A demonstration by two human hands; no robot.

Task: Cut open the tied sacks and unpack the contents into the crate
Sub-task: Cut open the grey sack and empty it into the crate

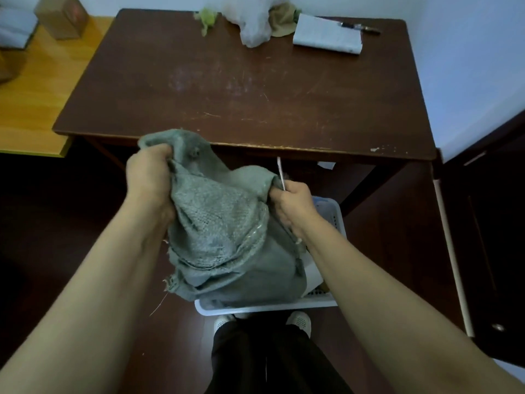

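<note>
Sack point(227, 237) hides crate point(264, 307) interior, contents.

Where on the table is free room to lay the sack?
The table is bare across its middle and front, up to the near edge. Its back edge is crowded: green scrap, plastic bag, folded paper, pen.

One sack point(227, 231), one crate point(255, 309), two hands point(150, 177) point(295, 206), one table point(241, 81), one pen point(359, 27), two shoes point(224, 322) point(299, 321)
</note>
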